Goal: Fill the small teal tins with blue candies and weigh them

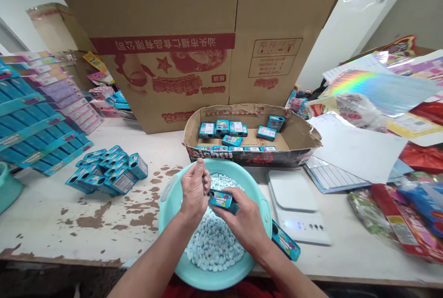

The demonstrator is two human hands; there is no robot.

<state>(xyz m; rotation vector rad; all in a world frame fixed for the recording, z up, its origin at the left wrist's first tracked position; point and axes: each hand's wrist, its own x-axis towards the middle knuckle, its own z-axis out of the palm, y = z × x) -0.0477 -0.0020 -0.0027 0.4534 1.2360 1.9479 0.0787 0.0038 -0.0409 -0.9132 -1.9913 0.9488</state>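
My right hand (247, 219) grips a small blue candy box (220, 199) between thumb and fingers, above a turquoise basin (258, 192). A dark round hole shows at the box's left end. Close to that end is my left hand (194, 185), its fingers curled in and its thumb pointing up; whatever it holds is hidden. Many pale blue candies (216, 247) fill the bottom of the basin below both hands. Another blue candy box (285, 241) lies against the basin's right side, partly covered by my right forearm.
Several blue boxes (107, 169) stand grouped at the left, near stacked display cartons (41, 127). Behind the basin is a low cardboard tray (301, 152) with more boxes, backed by a large carton (166, 7). A digital scale (297, 205) and packaging sheets (356, 146) are at the right.
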